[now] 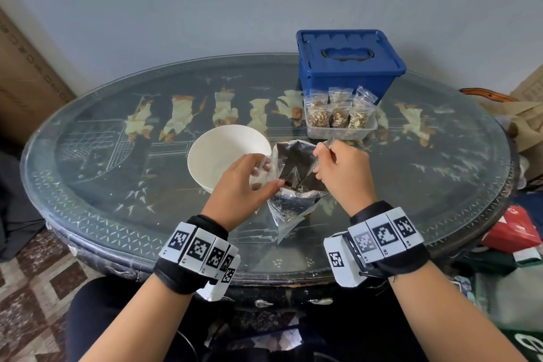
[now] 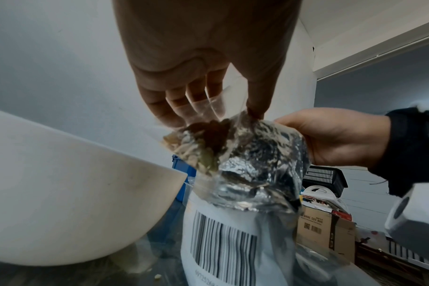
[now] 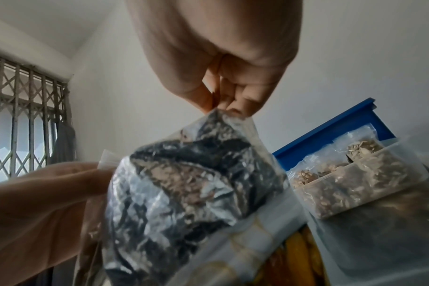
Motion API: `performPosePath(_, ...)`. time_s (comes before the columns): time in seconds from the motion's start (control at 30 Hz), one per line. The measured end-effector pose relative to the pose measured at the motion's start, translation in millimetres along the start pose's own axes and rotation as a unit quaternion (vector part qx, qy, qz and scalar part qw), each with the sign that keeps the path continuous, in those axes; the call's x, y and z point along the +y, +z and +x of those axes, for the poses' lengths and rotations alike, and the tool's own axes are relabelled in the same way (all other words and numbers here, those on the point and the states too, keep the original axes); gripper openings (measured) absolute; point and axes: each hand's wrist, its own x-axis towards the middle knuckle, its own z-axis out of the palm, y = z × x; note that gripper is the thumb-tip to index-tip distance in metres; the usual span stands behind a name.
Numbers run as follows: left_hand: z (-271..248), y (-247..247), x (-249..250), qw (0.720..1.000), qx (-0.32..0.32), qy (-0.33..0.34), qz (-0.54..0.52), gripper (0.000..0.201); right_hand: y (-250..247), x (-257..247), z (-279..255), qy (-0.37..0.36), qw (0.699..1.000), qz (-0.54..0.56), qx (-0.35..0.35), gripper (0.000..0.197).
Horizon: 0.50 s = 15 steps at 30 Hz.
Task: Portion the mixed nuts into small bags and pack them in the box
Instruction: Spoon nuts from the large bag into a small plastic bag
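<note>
Here, left hand (image 1: 241, 182) pinching small bag (image 2: 203, 147), right hand (image 1: 342, 173) gripping spoon (image 1: 329, 145) over foil pouch (image 1: 293, 200).

Bowl (image 1: 223, 153) left of foil pouch (image 1: 293, 206)

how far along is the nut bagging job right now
Done: several filled small bags stand in the clear tub in front of the blue box.
In hand: the left hand holds a small clear bag with some nuts at the mouth of the foil pouch, while the right hand holds a spoon in it.
Left: finishing this bag and packing the bags; the box lid looks closed.
</note>
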Motion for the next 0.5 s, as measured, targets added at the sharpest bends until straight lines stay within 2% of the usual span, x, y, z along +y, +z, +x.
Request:
performPosePath(0.2, 4, -5, -2, 1.000, 0.004, -0.006, -0.007, 0.035, -15, -3, 4, 0.118, 0.988, 0.095, 0.020, 0.030)
performPosePath(0.5, 13, -17, -3, 0.999, 0.003, -0.005, 0.043, 0.046, -33, 2, 5, 0.122, 0.978, 0.142, 0.094, 0.026)
